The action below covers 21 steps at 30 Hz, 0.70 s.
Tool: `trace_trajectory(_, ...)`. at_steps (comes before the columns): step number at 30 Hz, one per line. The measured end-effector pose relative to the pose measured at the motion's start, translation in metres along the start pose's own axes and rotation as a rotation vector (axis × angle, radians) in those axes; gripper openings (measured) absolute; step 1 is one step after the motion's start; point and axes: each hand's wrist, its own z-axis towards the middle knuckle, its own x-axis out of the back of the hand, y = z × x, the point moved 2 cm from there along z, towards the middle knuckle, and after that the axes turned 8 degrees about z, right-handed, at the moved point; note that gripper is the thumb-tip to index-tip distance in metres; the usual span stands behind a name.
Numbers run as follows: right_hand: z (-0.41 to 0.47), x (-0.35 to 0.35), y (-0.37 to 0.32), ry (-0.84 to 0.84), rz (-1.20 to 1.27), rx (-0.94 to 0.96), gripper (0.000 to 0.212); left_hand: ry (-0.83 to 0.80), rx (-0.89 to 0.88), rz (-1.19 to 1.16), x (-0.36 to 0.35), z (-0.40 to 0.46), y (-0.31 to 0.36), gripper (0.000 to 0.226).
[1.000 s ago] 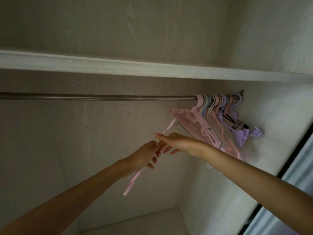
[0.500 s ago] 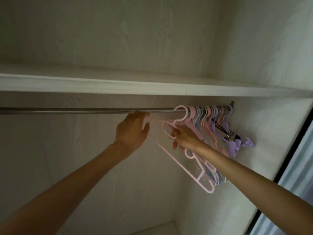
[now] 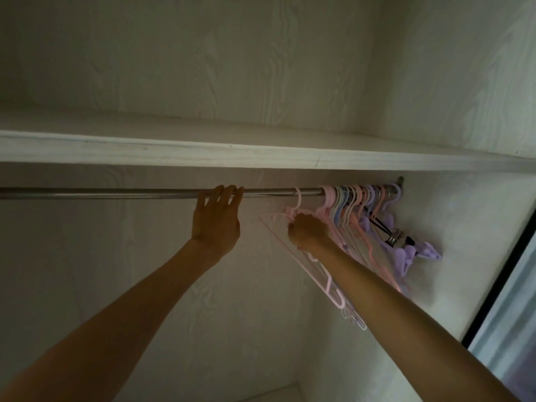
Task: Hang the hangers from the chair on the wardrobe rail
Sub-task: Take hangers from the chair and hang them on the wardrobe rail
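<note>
A metal wardrobe rail [image 3: 116, 193] runs across under a white shelf. A pale pink hanger [image 3: 298, 258] hangs by its hook on the rail, a little left of the others. My right hand [image 3: 309, 231] grips it just below the hook. Several pink, blue and purple hangers [image 3: 359, 210] are bunched at the rail's right end. My left hand [image 3: 216, 219] reaches up to the rail with its fingertips resting on the bar, holding nothing.
A white shelf [image 3: 203, 152] sits close above the rail. The wardrobe's right side wall [image 3: 464, 227] stands just past the hangers, with a dark door frame [image 3: 499, 274] beyond. The wardrobe's back wall lies behind the rail.
The pink hanger went from my hands below the rail up onto the bar. My left hand let it go and moved up to the rail; my right hand stayed on it.
</note>
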Motion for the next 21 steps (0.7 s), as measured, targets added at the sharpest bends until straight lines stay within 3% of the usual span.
trace_trajectory(2, -0.005, 0.011, 0.004, 0.017, 0.068, 0.018, 0.046, -0.016, -0.017, -0.01, 0.0, 0.0, -0.002, 0.064)
trace_trajectory(4, -0.012, 0.028, 0.009, 0.237, 0.106, 0.117, 0.063, -0.019, -0.019, -0.006, 0.0, 0.001, -0.003, 0.066)
trace_trajectory(6, -0.017, 0.04, 0.01, 0.476, 0.056, 0.33, 0.064, -0.028, -0.012, -0.005, 0.001, 0.001, -0.002, 0.067)
trace_trajectory(9, -0.002, 0.034, 0.012, 0.435, -0.13, 0.494, 0.062, -0.047, -0.002, -0.001, -0.001, 0.0, 0.002, 0.069)
trace_trajectory(14, 0.013, 0.033, 0.028, 0.508, -0.249, 0.47, 0.049, -0.073, 0.003, 0.011, 0.0, 0.001, 0.002, 0.071)
trace_trajectory(21, 0.027, 0.045, 0.062, 0.522, -0.299, 0.421, 0.05, -0.117, 0.041, 0.047, 0.0, 0.0, 0.008, 0.076)
